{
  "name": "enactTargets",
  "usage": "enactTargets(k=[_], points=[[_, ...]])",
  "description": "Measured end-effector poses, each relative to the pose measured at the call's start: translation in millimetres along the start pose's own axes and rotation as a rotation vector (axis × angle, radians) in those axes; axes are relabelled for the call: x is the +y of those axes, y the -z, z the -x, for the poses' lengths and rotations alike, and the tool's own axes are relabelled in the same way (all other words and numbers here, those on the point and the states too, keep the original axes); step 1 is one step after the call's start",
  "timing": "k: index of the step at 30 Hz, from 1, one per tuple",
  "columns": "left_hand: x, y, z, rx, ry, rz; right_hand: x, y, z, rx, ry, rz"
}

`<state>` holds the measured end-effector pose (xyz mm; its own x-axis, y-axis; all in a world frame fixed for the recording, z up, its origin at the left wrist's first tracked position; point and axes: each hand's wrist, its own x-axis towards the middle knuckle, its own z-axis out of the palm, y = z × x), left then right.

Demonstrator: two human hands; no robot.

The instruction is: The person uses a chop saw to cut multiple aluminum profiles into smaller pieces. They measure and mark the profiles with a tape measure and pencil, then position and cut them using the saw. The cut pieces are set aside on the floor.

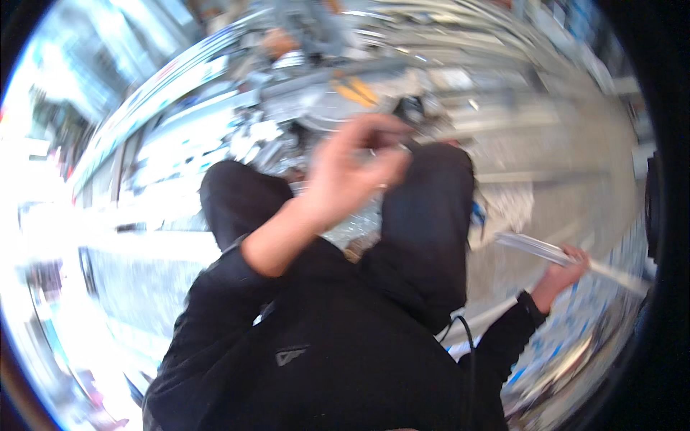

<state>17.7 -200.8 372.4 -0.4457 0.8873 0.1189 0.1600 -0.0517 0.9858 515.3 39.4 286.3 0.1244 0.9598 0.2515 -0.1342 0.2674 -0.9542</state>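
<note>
My left hand (351, 169) is raised in front of my knees, its thumb and fingers curled toward each other. Motion blurs it; a small dark, partly shiny bit seems to sit between the fingertips, too unclear to name. Out to the right, my right hand (564, 271) is closed around a long, pale, straight strip (532, 248), which looks like a metal or plastic profile and sticks out on both sides of the fist. Past the left hand lie a yellow-handled tool (354, 91) and a round grey, plate-like thing (323, 108).
Many small silvery pieces (255, 140) are heaped beyond my left knee (241, 190). Long pale strips (474, 29) lie at the far side. A black cable (471, 352) hangs by my right side. Someone else's hand (279, 43) seems to show at the far side, blurred.
</note>
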Motion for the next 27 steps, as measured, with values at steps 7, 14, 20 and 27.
enactTargets(k=[7,14,20,27], points=[[100.8,-17.4,-27.9,0.228,-0.937,-0.452,-118.3,-309.8,61.3,-0.334,-0.130,-0.509],[57.0,102.0,-3.3,0.219,-0.548,-0.779,-113.5,-426.2,145.5,-1.043,-0.177,-0.606],[-41.0,285.5,126.1,0.467,-0.172,-1.016,-111.9,-437.5,62.7,-1.207,-0.529,-0.841],[-99.4,332.8,243.7,0.483,0.388,-1.089,-38.2,-537.0,169.0,-1.103,-0.687,-0.441]])
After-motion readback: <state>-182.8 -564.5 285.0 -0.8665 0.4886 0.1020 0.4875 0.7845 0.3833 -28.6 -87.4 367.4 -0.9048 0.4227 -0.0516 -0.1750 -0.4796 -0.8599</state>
